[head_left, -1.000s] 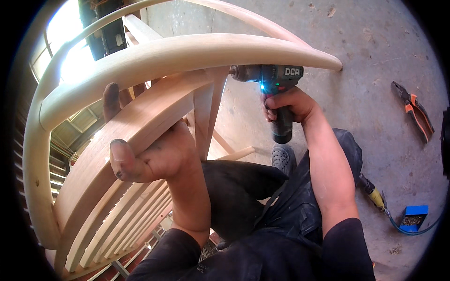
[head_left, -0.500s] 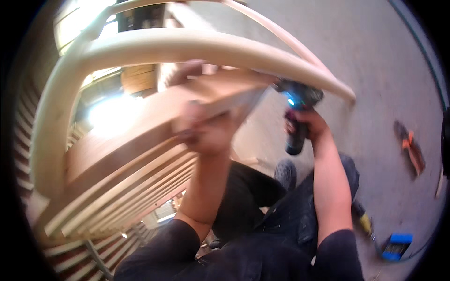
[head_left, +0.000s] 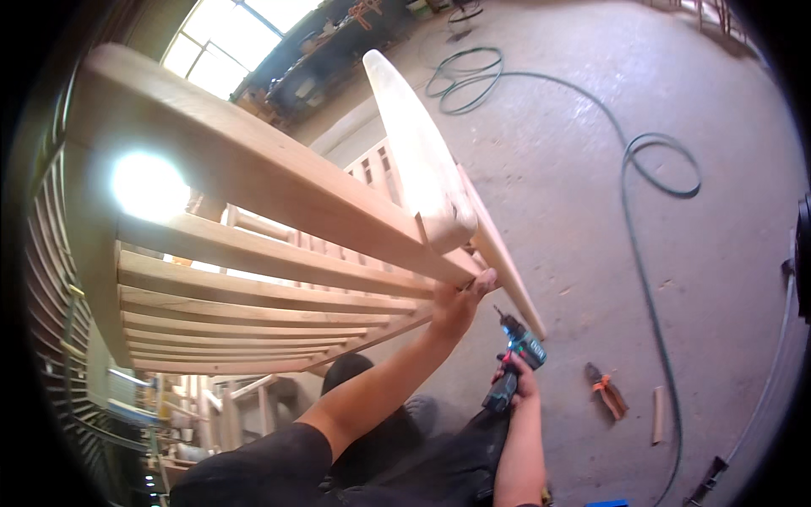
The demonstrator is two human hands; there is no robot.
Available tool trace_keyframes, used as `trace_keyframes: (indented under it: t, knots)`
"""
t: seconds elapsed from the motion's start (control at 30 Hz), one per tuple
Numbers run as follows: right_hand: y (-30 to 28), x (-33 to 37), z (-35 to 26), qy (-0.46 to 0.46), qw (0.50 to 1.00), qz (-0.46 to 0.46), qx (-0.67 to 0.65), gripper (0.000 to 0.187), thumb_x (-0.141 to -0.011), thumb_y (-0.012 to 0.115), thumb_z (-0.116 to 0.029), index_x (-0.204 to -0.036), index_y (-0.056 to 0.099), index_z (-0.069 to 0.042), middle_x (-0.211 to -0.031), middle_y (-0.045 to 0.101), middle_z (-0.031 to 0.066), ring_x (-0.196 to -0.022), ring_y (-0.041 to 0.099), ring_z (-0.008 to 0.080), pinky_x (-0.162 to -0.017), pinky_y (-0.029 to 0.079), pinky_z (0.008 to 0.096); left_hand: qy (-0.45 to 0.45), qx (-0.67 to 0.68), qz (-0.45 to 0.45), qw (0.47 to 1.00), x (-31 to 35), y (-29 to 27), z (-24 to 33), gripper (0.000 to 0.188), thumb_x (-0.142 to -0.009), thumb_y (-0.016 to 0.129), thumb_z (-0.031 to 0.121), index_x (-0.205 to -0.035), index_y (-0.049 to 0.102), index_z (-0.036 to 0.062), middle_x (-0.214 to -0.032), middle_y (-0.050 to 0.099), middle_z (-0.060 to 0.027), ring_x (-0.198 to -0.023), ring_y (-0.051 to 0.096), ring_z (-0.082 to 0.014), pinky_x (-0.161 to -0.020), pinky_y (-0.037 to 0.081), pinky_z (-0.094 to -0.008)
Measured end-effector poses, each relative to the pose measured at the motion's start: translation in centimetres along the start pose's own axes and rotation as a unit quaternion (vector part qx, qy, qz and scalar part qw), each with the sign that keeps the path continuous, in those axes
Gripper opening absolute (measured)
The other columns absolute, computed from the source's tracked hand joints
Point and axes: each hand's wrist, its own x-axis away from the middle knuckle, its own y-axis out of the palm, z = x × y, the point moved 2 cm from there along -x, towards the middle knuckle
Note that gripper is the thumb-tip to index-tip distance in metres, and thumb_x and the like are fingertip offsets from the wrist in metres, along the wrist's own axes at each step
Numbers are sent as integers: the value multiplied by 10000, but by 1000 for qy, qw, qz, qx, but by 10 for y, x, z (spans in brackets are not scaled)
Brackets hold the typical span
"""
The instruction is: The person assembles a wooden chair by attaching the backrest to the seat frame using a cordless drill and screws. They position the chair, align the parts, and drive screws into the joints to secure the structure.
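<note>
Our left grip clasps the end of the slatted wooden frame, which spreads to our left; our right grip wraps the power drill, its bit seemingly clear of the frame. We judge the step as steadying the frame; the next move calls for firm hold and careful aim

A workshop (drill, pliers).

Bright daylight glares white through the window.
</note>
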Motion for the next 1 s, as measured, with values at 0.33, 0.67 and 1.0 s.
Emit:
trace_keyframes:
  t: [0.33, 0.67, 1.0]
  knots:
    - [-75, 156, -87, -196, 855, 283, 388, 282, -807, 821, -181, -1013, 668, -64, -832, 693, 73, -716, 690, 221, -629, 549, 395, 148, -216, -74, 962, 69, -36, 52, 747, -898, 781, 377, -1450, 423, 25, -1461, 434, -175, -1363, 413, -362, -1123, 350, -486]
    - [-102, 127, -91, -315, 445, 291, 786, 522, -660, 803, -82, -1162, 666, -44, -1044, 686, 205, -1008, 631, 422, -905, 498, 489, 104, 283, -4, 953, 24, -40, 73, 789, -914, 729, 394, -1450, 282, 27, -1454, 380, -181, -1313, 411, -322, -1087, 358, -477]
    - [-119, 162, -123, -219, 312, 379, 843, 679, -665, 826, -75, -1285, 553, -129, -1174, 622, 136, -1115, 595, 360, -949, 488, 488, 118, 1, -12, 993, 88, -29, 120, 489, -893, 719, 283, -1242, 477, 41, -1215, 544, -186, -1051, 561, -345, -908, 456, -453]
